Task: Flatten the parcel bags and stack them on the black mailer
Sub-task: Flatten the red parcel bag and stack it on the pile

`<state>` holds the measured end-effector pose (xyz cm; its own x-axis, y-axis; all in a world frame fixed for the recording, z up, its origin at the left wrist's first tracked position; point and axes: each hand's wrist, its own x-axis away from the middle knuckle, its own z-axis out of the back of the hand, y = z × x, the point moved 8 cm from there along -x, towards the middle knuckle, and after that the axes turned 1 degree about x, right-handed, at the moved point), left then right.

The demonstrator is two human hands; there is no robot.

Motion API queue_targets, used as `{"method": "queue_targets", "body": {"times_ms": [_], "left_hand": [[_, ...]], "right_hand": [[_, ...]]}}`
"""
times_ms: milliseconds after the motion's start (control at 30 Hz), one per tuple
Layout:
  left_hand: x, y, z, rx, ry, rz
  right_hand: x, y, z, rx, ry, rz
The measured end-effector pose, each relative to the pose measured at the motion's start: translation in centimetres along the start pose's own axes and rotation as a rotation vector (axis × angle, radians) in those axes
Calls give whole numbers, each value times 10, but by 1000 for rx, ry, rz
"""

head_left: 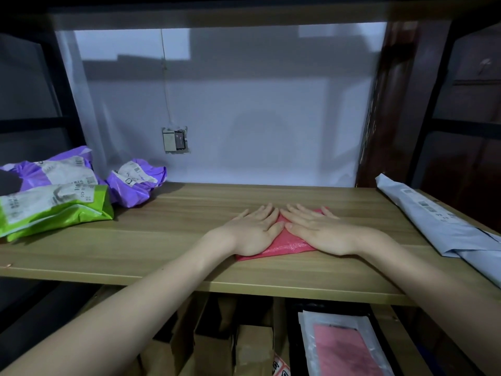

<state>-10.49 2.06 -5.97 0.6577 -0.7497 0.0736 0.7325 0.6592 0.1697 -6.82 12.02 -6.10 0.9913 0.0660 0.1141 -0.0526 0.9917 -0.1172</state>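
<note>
Both hands flat on a pink parcel bag

The left hand [252,229] and right hand [317,232], fingers straight, press the pink parcel bag [284,244] onto the bench [162,240] near its front edge, gripping nothing.

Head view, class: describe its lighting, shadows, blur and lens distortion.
Head view: dim, bluish light; the white back wall is brightest and carries soft grey shadows; corners fall dark; the shelf board bows from the wide-angle lens; the edges smear, blurring the grey mailer label, while both hands on the pink bag stay fairly sharp.
</note>
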Motion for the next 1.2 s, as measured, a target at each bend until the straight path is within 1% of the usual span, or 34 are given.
{"method": "queue_targets", "body": {"times_ms": [233,500,833,933,1100,1200], "left_hand": [[0,0,-1,8,-19,2],[-3,-1,-2,12,-22,15],[-7,-3,-4,17,-8,15],[-6,-2,-2,57,37,0],[5,6,12,219,186,-76],[16,17,16,294,256,-101]], "right_hand": [[-2,1,-4,-21,-21,-1],[-6,1,-6,21,-59,-12],[-1,0,-5,27,-46,-38],[2,1,-3,-10,-7,-42],[17,1,3,-79,119,-44],[35,1,7,-169,182,-35]]}}
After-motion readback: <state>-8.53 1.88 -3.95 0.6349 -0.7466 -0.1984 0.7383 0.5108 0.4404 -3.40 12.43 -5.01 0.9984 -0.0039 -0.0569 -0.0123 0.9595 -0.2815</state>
